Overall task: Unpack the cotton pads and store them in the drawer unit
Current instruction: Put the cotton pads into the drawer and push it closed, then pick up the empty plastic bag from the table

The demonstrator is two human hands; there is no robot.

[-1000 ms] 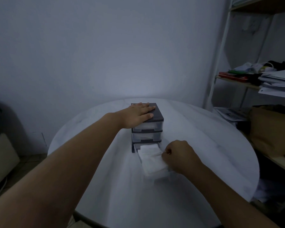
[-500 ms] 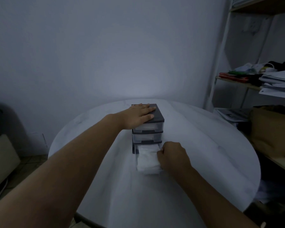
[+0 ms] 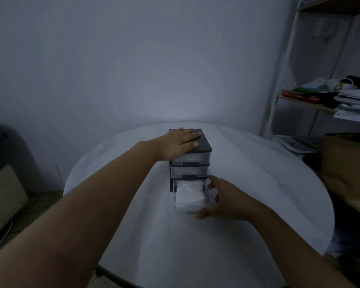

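One round white table (image 3: 258, 183) holds a small drawer unit (image 3: 190, 171) near its middle. The left hand (image 3: 179, 144) lies flat, fingers straight, on its dark top. The right hand (image 3: 227, 201), fingers spread, seems to touch the right side of the pulled-out bottom drawer (image 3: 208, 195), which holds white cotton pads (image 3: 189, 195).

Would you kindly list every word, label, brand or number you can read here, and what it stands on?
No text can be read.
The drawer unit: no label shows.
The stacked papers on the shelf: too blurred.
The printed sheets lower down: print too small to read.
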